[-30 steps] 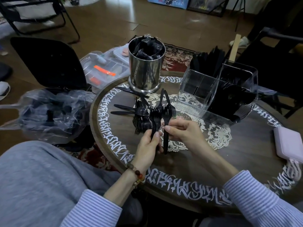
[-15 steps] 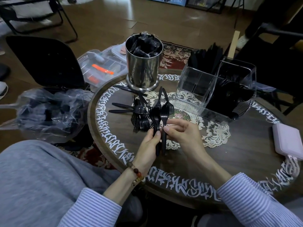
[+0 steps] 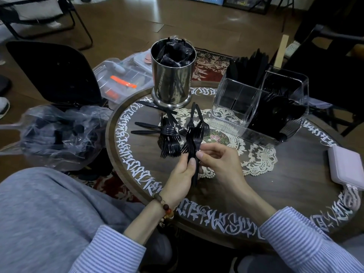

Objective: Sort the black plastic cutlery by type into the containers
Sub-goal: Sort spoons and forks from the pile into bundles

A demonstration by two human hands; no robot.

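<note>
We are gripping a stacked bundle of forks [image 3: 194, 144] by the handles in our left hand [image 3: 182, 174], while our right hand [image 3: 217, 161] is pinching the same stack near the necks, squaring it. Compared with 1 second ago, the bundle is sitting tighter and more upright above the table [image 3: 275, 184]. We judge it nearly ready for the clear container [image 3: 236, 107], though loose forks [image 3: 167, 134] are still lying beside the steel cup [image 3: 171, 83].
</note>
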